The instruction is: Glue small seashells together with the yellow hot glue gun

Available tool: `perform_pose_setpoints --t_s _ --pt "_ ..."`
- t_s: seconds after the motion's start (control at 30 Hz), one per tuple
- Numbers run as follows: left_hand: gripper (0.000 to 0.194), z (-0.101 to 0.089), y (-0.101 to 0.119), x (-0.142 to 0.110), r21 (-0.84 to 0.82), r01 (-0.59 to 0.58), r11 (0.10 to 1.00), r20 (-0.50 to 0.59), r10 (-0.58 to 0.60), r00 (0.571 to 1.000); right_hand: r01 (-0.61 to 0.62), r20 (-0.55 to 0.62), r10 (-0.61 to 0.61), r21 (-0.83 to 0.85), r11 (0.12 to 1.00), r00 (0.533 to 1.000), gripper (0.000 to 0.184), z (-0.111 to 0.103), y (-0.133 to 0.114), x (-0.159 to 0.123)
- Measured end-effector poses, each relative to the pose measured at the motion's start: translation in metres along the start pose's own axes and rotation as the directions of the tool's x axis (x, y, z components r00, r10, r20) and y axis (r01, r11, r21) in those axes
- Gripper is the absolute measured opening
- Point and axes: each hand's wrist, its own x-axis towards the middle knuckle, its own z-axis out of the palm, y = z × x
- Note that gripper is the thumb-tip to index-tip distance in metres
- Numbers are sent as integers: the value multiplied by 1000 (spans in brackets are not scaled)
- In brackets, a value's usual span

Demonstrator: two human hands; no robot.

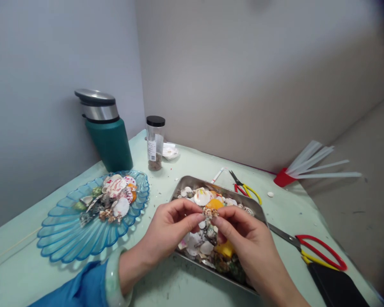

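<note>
Over the metal tray (263,209), my left hand (171,224) and my right hand (248,236) meet, each with thumb and forefinger pinched. Between their fingertips is a small cluster of brown-and-white spiral seashells (210,212); whether these are joined together cannot be made out. Below lie many mixed shells, among them a white scallop shell (202,196), an orange shell (215,204) and a yellow shell (225,249) partly hidden by my right hand. To the left, a blue scalloped plate (92,243) bears a heap of shells (115,192).
A teal bottle (110,143) and a black-lidded clear jar (155,149) stand at the back. Small pliers-like scissors (243,185) lie behind the tray. At right are red-and-yellow-handled scissors (320,251), a black object (336,285) and glue sticks (310,160) in a red cup (283,177).
</note>
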Motion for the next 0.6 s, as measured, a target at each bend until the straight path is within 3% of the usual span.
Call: perform_pose_setpoints --t_s 0.6 --pt "15 -2 -4 -1 35 30 999 15 -31 999 -23 0 23 -154 988 1000 19 -4 2 0"
